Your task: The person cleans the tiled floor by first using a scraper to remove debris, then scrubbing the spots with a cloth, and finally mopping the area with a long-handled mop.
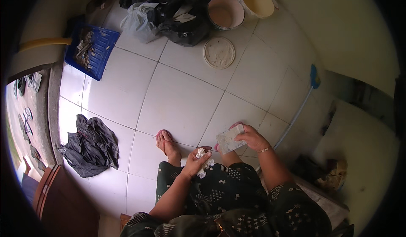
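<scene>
Landmark for all places: the round pale lid (219,52) lying on the tiled floor (177,93).

My right hand (252,139), on my side of the lid and a little to its right, is clamped on a flat grey slab (229,138). Thumb lies on the upper face near the right edge; the fingers underneath are hidden. Slab: rectangular, rounded corners, mottled surface, held up off the floor. Material cannot be told from here.

My left hand (195,164), also on my side of the lid and slightly to its left, is closed around a crumpled white wad (201,153), with a loose end hanging below the fingers. Cloth or paper: cannot tell. The two hands are apart, and the wad does not touch the slab.

Handling, judged by eye: slab probably stiff and light enough for one hand; its face may be dusty or slick, and a thin corner could chip if it is brittle. Best hold: across the edge, thumb over, fingers flat beneath. Wad looks soft and nearly weightless; it might tear if paper. Best gathered in the palm, loose end tucked in.

Surroundings: blue dustpan (98,46) with debris, left of the lid; pinkish bucket (226,12), just beyond it; spread black bag (92,147), left of it and nearer me.
</scene>
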